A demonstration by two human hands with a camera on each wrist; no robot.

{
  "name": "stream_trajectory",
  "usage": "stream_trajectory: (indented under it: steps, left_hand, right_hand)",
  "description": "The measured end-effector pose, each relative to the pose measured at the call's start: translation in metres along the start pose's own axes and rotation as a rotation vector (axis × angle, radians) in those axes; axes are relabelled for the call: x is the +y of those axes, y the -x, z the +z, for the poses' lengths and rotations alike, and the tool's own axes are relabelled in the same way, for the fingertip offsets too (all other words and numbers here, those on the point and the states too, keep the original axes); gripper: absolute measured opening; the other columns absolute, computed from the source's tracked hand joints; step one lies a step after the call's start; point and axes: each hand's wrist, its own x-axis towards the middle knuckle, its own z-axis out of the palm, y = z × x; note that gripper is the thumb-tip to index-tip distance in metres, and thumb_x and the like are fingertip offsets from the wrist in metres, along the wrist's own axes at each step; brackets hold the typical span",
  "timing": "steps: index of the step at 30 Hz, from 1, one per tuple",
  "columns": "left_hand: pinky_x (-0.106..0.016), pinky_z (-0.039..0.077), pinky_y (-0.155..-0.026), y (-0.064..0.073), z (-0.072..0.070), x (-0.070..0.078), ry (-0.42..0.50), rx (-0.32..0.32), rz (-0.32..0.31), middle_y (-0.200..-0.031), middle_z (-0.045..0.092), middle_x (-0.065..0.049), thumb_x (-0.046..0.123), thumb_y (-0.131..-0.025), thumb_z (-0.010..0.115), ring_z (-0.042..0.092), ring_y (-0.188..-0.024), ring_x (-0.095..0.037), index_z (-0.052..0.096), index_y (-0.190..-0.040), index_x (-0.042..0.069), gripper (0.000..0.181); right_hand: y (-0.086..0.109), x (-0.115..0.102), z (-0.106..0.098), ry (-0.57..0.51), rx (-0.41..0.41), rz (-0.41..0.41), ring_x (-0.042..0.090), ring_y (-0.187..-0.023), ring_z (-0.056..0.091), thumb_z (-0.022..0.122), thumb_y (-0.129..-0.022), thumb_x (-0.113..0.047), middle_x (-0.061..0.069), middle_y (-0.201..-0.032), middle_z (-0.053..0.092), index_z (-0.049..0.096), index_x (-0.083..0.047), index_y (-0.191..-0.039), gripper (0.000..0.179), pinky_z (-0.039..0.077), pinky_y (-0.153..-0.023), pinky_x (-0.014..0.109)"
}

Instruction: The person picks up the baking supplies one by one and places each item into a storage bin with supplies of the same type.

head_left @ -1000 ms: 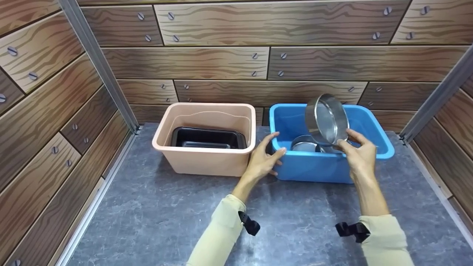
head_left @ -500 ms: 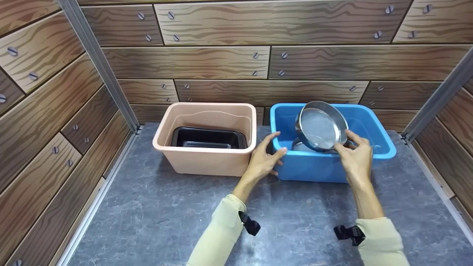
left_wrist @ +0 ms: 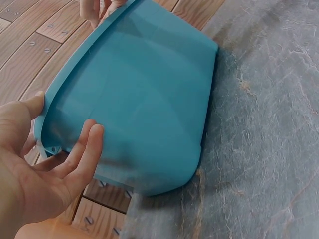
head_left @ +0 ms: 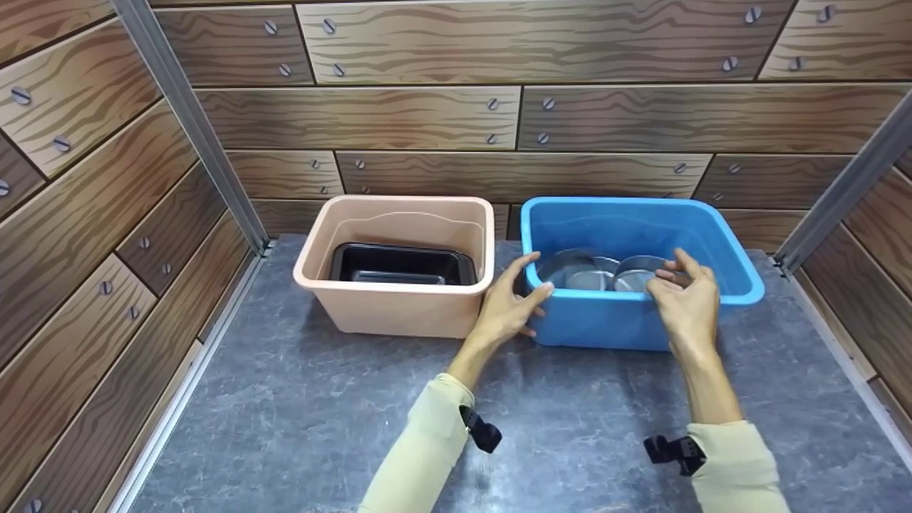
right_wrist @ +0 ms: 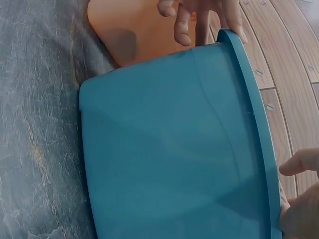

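Observation:
Inside the blue plastic bin (head_left: 602, 324) lie round metal cake pans (head_left: 587, 279), partly hidden by its front wall. My left hand (head_left: 504, 308) grips the bin's front left corner, thumb on the rim; the left wrist view shows its other fingers along the outside wall. Over the front rim, towards the right, hovers my right hand (head_left: 690, 303), holding nothing, its fingers loosely bent. The right wrist view catches part of that right hand (right_wrist: 304, 199) at the rim. A black loaf pan (head_left: 406, 265) rests in the peach bin (head_left: 399, 313).
The peach bin stands left of the blue one, a narrow gap between them. Wood-patterned walls (head_left: 427, 117) rise behind and at both sides of the grey marbled tabletop (head_left: 342, 413).
My right hand has lowered a round cake pan into the blue bin and let go of it; the pan now lies at the bin's left. My left hand has stayed on the corner.

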Motion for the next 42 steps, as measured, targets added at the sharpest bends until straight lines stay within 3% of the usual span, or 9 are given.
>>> stream_trajectory:
  steps: [5, 10, 15, 21, 28, 31, 35, 39, 42]
  left_hand:
    - [-0.059, 0.062, -0.056, 0.0, 0.001, 0.0, 0.007, -0.005, 0.001, -0.092, 0.074, -0.004, 0.03, -0.098, 0.075, 0.075, -0.086, -0.041, 0.052, -0.151, 0.036, 0.059]
    - [-0.041, 0.061, -0.045, 0.0, 0.0, -0.001, 0.018, -0.007, 0.008, -0.089, 0.074, -0.007, 0.031, -0.097, 0.076, 0.075, -0.085, -0.042, 0.052, -0.151, 0.036, 0.059]
    - [-0.036, 0.06, -0.044, 0.001, -0.001, -0.001, 0.011, -0.013, 0.012, -0.087, 0.072, -0.008, 0.031, -0.098, 0.075, 0.075, -0.084, -0.041, 0.051, -0.152, 0.036, 0.059]
    - [-0.037, 0.061, -0.045, 0.002, -0.002, 0.002, -0.026, 0.003, 0.016, -0.085, 0.072, -0.013, 0.035, -0.099, 0.073, 0.075, -0.083, -0.039, 0.05, -0.153, 0.037, 0.059]
    - [-0.033, 0.059, -0.044, 0.009, 0.002, 0.008, -0.077, 0.028, 0.004, -0.083, 0.072, -0.014, 0.029, -0.101, 0.071, 0.075, -0.082, -0.036, 0.05, -0.155, 0.031, 0.059]
    - [-0.031, 0.059, -0.044, 0.011, 0.001, 0.013, -0.119, 0.045, 0.012, -0.094, 0.071, -0.013, 0.026, -0.101, 0.071, 0.075, -0.081, -0.034, 0.051, -0.155, 0.028, 0.057]
    - [-0.031, 0.059, -0.046, 0.015, -0.002, 0.018, -0.178, 0.068, 0.017, -0.127, 0.065, -0.012, 0.021, -0.102, 0.069, 0.075, -0.08, -0.03, 0.053, -0.153, 0.026, 0.054]
    - [-0.028, 0.06, -0.048, 0.019, -0.005, 0.016, -0.178, 0.035, 0.031, -0.158, 0.048, -0.008, 0.017, -0.102, 0.068, 0.074, -0.08, -0.021, 0.051, -0.155, 0.026, 0.057]
    - [-0.026, 0.06, -0.051, 0.027, -0.01, 0.012, -0.148, 0.0, 0.053, -0.163, 0.042, -0.006, 0.017, -0.102, 0.069, 0.073, -0.08, -0.013, 0.047, -0.158, 0.025, 0.06]
  right_hand:
    - [0.0, 0.002, -0.001, -0.059, -0.001, -0.023, 0.015, -0.115, 0.061, 0.066, -0.091, 0.003, 0.005, -0.125, 0.049, 0.042, -0.004, -0.158, 0.071, 0.051, -0.088, 0.006]
    - [0.001, 0.007, 0.0, -0.187, 0.006, -0.074, 0.015, -0.112, 0.061, 0.065, -0.093, 0.006, 0.008, -0.122, 0.054, 0.048, 0.0, -0.152, 0.061, 0.052, -0.09, 0.009]
    - [0.003, 0.019, 0.0, -0.338, 0.009, -0.197, 0.016, -0.097, 0.069, 0.059, -0.096, 0.011, 0.011, -0.107, 0.067, 0.058, 0.007, -0.14, 0.044, 0.058, -0.086, 0.016]
    - [0.004, 0.029, -0.002, -0.514, -0.081, -0.325, 0.022, -0.086, 0.074, 0.053, -0.098, 0.018, 0.018, -0.097, 0.072, 0.064, 0.013, -0.129, 0.034, 0.062, -0.083, 0.027]
    - [0.009, 0.029, -0.004, -0.486, -0.077, -0.339, 0.017, -0.08, 0.074, 0.053, -0.098, 0.017, 0.016, -0.093, 0.074, 0.067, 0.019, -0.117, 0.024, 0.062, -0.082, 0.024]
    - [0.011, 0.027, -0.002, -0.458, -0.069, -0.346, 0.017, -0.085, 0.074, 0.054, -0.097, 0.017, 0.015, -0.097, 0.074, 0.069, 0.018, -0.116, 0.023, 0.061, -0.084, 0.023]
    - [0.013, 0.027, 0.0, -0.385, -0.077, -0.361, 0.016, -0.099, 0.071, 0.059, -0.097, 0.014, 0.017, -0.111, 0.072, 0.072, 0.012, -0.116, 0.023, 0.058, -0.091, 0.021]
    - [0.016, 0.028, 0.001, -0.352, -0.08, -0.384, 0.016, -0.109, 0.067, 0.06, -0.096, 0.014, 0.019, -0.118, 0.069, 0.073, 0.01, -0.116, 0.024, 0.055, -0.097, 0.021]
    - [0.019, 0.028, 0.0, -0.339, -0.09, -0.412, 0.017, -0.116, 0.062, 0.06, -0.096, 0.015, 0.02, -0.122, 0.067, 0.071, 0.011, -0.119, 0.025, 0.052, -0.103, 0.023]
